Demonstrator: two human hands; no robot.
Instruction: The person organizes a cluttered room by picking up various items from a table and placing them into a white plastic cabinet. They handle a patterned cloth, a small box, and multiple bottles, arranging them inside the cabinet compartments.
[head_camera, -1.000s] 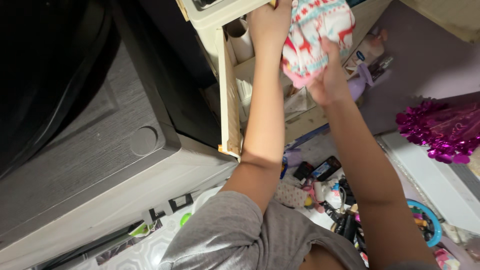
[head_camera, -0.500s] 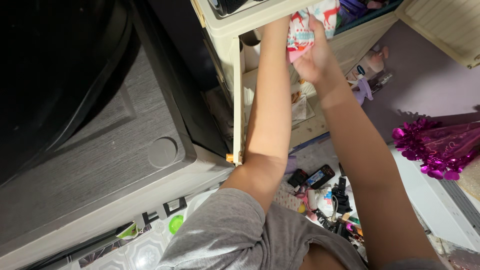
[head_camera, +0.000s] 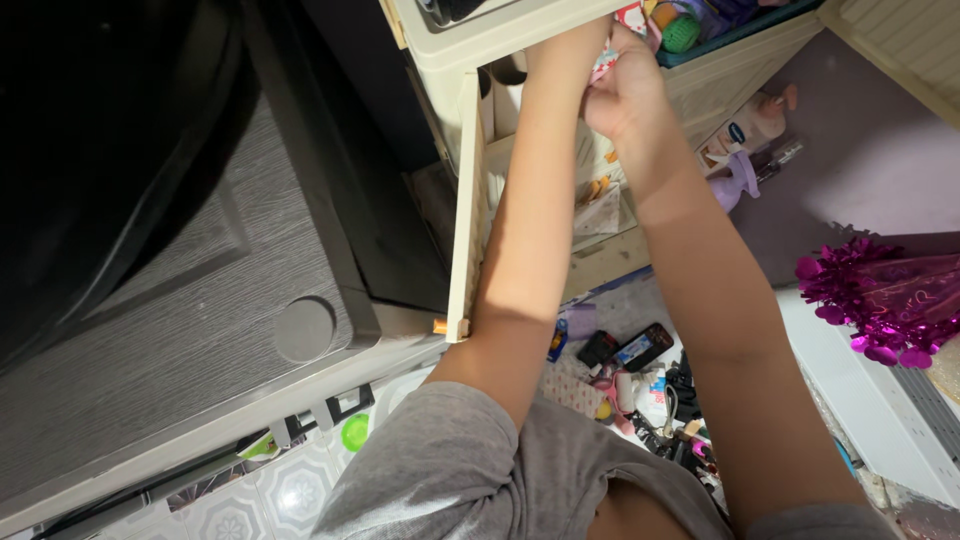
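Both arms reach toward twelve o'clock: the right hand (head_camera: 622, 92) pinches a red-and-white patterned cloth (head_camera: 628, 20) at the cream plastic cabinet (head_camera: 470, 35); the left hand's (head_camera: 565, 50) grip is hidden.

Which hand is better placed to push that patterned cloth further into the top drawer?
Probably the right hand: it is closed on the patterned cloth at the drawer edge. The left hand is hidden past the cabinet top.

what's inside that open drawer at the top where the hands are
In the teal-rimmed drawer a green ball, purple items and a bit of the red-patterned cloth show. The right hand and left forearm cover the rest; its bottom is hidden.
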